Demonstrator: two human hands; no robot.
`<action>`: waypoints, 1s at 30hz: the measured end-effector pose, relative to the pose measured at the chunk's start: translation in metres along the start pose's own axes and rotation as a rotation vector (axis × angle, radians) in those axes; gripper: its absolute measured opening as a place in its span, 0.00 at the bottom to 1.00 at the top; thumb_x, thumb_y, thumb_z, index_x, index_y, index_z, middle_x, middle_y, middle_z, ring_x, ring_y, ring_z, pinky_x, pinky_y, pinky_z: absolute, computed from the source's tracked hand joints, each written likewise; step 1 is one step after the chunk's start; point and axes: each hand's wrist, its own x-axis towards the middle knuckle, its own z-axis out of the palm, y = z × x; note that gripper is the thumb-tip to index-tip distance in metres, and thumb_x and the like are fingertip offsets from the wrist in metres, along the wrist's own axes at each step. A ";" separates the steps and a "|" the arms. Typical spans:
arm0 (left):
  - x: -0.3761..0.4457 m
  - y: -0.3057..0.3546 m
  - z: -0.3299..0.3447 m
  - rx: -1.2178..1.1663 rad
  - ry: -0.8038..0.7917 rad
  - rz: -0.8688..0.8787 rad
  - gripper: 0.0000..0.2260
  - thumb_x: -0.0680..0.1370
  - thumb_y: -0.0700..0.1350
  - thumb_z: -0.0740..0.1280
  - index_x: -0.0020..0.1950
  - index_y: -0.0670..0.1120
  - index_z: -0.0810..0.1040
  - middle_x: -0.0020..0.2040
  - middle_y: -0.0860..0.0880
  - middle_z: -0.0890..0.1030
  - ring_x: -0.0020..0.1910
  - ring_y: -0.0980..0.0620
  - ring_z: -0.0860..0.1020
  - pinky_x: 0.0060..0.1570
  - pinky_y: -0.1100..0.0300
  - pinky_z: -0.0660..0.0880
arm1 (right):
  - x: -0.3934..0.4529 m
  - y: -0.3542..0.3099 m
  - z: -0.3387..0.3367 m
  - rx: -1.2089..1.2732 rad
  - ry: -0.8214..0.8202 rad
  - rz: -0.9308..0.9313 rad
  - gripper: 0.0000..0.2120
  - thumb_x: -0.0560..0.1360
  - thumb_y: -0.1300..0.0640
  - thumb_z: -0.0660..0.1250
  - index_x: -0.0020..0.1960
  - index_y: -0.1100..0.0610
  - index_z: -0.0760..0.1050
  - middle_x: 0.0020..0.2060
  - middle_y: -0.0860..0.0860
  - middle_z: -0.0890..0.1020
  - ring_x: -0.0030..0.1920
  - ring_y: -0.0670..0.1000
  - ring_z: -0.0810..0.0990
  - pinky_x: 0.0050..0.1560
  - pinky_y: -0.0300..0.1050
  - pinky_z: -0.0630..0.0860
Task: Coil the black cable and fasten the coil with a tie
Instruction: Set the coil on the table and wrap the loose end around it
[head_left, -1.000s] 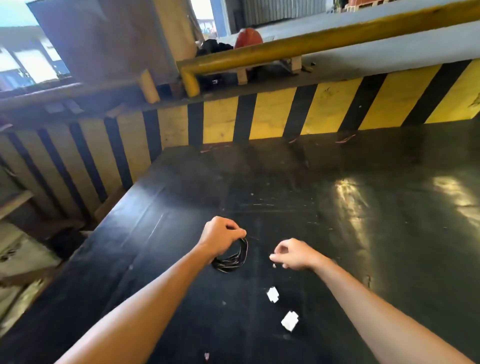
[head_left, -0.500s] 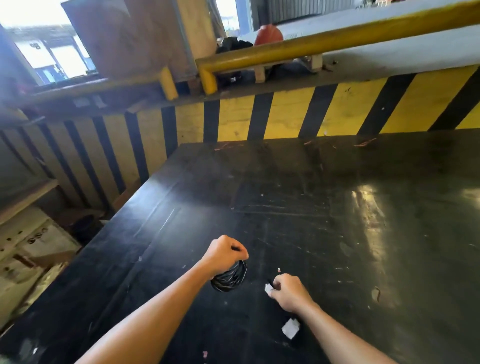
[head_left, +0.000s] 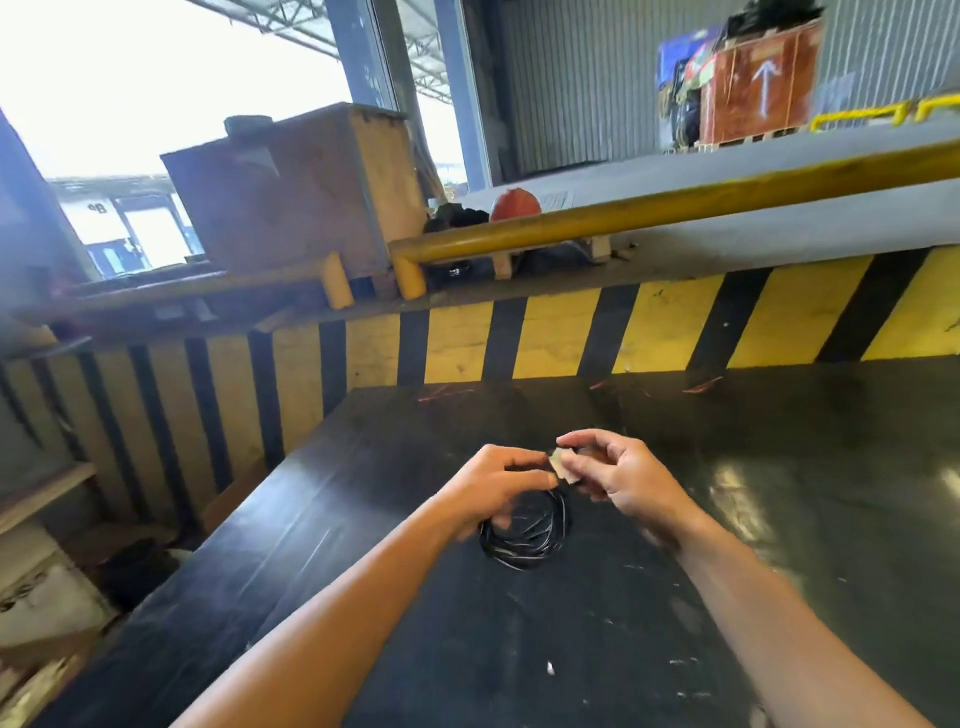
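Here, the left hand (head_left: 493, 486) grips the black cable (head_left: 524, 535) coil above the bench (head_left: 779, 519); the right hand (head_left: 618, 480) pinches a pale tie (head_left: 562, 464) just above the coil's top.

2 bare forearms extended, left hand (head_left: 493, 486) curled, right hand (head_left: 621, 480) pinching

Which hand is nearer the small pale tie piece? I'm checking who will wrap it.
Right. The right hand pinches the pale piece at its fingertips. The left hand holds the black cable coil, its fingertips just beside the piece.
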 end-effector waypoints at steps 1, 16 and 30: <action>0.002 0.007 0.000 -0.027 -0.015 0.011 0.07 0.75 0.44 0.70 0.51 0.48 0.84 0.24 0.55 0.67 0.22 0.56 0.60 0.21 0.64 0.56 | 0.000 -0.008 -0.004 -0.009 0.002 -0.020 0.04 0.75 0.60 0.69 0.48 0.53 0.80 0.29 0.45 0.82 0.27 0.41 0.75 0.28 0.32 0.71; 0.006 0.048 0.010 -0.104 -0.094 0.140 0.04 0.74 0.45 0.71 0.47 0.47 0.84 0.29 0.48 0.66 0.24 0.55 0.58 0.25 0.59 0.54 | -0.003 -0.043 -0.021 -0.020 0.181 -0.183 0.05 0.70 0.58 0.75 0.44 0.56 0.80 0.23 0.42 0.77 0.25 0.38 0.73 0.25 0.28 0.68; 0.008 0.071 -0.025 0.276 -0.070 0.214 0.10 0.73 0.56 0.70 0.46 0.52 0.85 0.32 0.42 0.68 0.25 0.52 0.63 0.21 0.64 0.62 | -0.010 -0.074 -0.026 -0.740 -0.090 -0.310 0.16 0.76 0.62 0.67 0.59 0.48 0.68 0.45 0.47 0.84 0.47 0.44 0.82 0.52 0.39 0.75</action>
